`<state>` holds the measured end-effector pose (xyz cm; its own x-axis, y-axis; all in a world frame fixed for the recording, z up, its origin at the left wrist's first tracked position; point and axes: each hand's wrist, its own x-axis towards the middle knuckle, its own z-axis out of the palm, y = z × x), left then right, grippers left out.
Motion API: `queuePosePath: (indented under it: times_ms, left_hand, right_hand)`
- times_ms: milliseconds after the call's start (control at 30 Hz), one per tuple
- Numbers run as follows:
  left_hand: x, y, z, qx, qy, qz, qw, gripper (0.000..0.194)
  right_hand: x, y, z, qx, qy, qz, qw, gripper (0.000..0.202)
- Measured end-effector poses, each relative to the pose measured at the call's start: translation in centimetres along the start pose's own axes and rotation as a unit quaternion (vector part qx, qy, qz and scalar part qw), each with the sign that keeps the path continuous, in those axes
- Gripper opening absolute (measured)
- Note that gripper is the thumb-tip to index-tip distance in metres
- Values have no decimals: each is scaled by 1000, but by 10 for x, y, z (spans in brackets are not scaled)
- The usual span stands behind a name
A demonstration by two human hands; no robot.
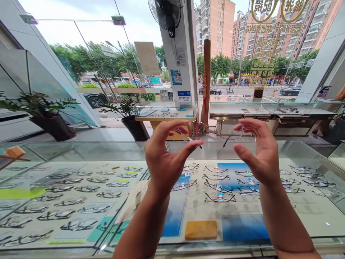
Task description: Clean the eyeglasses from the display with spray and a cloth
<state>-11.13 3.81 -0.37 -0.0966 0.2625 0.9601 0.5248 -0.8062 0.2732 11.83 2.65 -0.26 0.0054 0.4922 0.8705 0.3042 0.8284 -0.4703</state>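
A pair of thin-rimmed eyeglasses is held up in front of me, above the glass display case. My left hand grips its left side, fingers curled at the rim and thumb below. At the opposite end, my right hand has its bent fingertips at the right rim, with the thumb lower and apart from the frame. Two dark temple tips hang below the lenses. Beneath both hands, several eyeglasses lie in rows inside the case. A mustard-coloured rectangular case is near the front.
More eyeglasses fill the left side of the counter, beside a pale cloth. Beyond it are potted plants, a wooden post, further glass cabinets and a wall fan. Large windows face a street.
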Motion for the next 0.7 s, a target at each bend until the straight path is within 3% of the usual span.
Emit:
queuePosePath:
  times_ms: [233, 700]
  left_hand:
    - [1, -3, 2, -24, -8, -33, 999, 42]
    - [1, -11, 7, -91, -37, -68, 993, 42]
  right_hand:
    - [0, -1, 5, -2, 21, -5, 1000, 33]
    - [1, 4, 4, -27, 4, 21, 999, 29]
